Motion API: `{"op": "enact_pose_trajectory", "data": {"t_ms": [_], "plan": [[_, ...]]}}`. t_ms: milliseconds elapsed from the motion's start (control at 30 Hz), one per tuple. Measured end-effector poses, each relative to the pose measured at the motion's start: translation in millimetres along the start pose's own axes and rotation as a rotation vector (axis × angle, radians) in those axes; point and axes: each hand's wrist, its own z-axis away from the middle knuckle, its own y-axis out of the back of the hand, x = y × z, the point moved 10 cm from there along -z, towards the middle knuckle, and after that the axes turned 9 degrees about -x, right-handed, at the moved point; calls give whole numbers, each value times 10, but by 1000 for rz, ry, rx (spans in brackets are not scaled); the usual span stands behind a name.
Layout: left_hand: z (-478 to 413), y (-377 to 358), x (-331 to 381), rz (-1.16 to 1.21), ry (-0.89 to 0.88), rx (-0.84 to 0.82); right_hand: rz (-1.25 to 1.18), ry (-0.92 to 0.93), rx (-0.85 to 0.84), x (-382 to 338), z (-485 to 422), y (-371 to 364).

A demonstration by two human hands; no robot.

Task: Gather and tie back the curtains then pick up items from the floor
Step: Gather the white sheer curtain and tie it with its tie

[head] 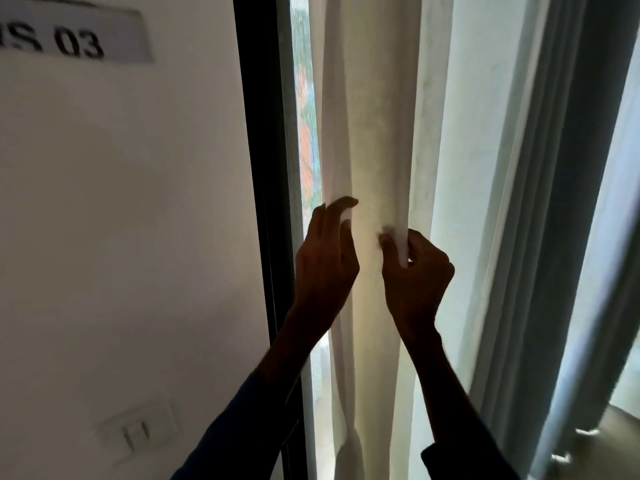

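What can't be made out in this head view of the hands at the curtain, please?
Floor and anything on it: head view, below the bottom edge.
Wall sign: head view, cut by the left edge, blurred.
Outdoors: only a blurred strip between window frame and white curtain.
Pale thing, bottom right corner: cut off by the edges, blurred.
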Motion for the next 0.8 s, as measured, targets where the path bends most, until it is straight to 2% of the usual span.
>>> {"op": "enact_pose_trajectory", "data": {"t_ms": [100,200,400,600,667,800], "plan": [[238,16,60,3,-33,14,13,-77,31,102,242,114],[538,-90,73,45,-38,-67,-3,-139,71,179,483,215],[971,-193,-85,196,170,-143,-39,-105,76,136,900,249],[1181,-91,-176,405,440,-27,-14,-9,6,47,1083,89],[1262,-67,-235,438,489,1,5,14,-7,80,1112,46],[1332,-140,-330,330,473,-106,53,43,-7,139,1151,42]]}}
